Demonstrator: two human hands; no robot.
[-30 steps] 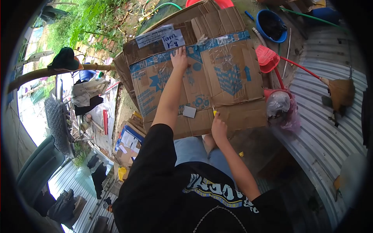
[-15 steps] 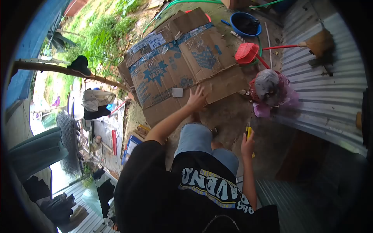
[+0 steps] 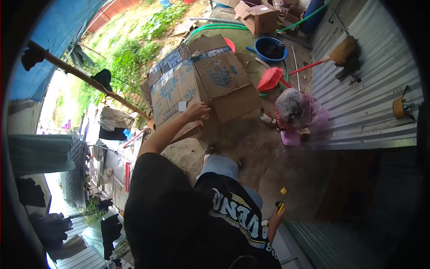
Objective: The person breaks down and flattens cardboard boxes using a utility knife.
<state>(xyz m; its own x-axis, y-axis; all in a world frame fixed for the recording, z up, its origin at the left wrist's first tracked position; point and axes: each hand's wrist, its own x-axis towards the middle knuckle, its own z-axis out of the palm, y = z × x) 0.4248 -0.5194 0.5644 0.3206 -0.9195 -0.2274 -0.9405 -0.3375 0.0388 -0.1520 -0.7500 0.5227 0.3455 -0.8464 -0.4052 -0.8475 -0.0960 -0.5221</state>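
My left hand (image 3: 198, 111), fingers curled, grips the near edge of a large flattened cardboard box (image 3: 230, 83) with blue print and blue tape. The box is creased down its middle, and the left panel stands raised beside my hand. A small white square label (image 3: 182, 106) shows just left of my fingers. Low on the right, my right hand (image 3: 275, 218) is closed around a yellow utility knife (image 3: 281, 208), held away from the box near my leg.
A red dustpan (image 3: 270, 79) and a broom (image 3: 344, 51) lie right of the box. A plastic-wrapped red basket (image 3: 293, 110) sits near the corrugated metal wall (image 3: 371, 107). Behind are a blue basin (image 3: 270, 49), a green hose (image 3: 219, 27) and more cartons (image 3: 260, 19). A wooden pole (image 3: 85, 77) crosses the left.
My left hand went from lying spread on the cardboard to gripping its edge, and the panel has bent upward. My right hand with the knife has dropped lower. The view has shifted.
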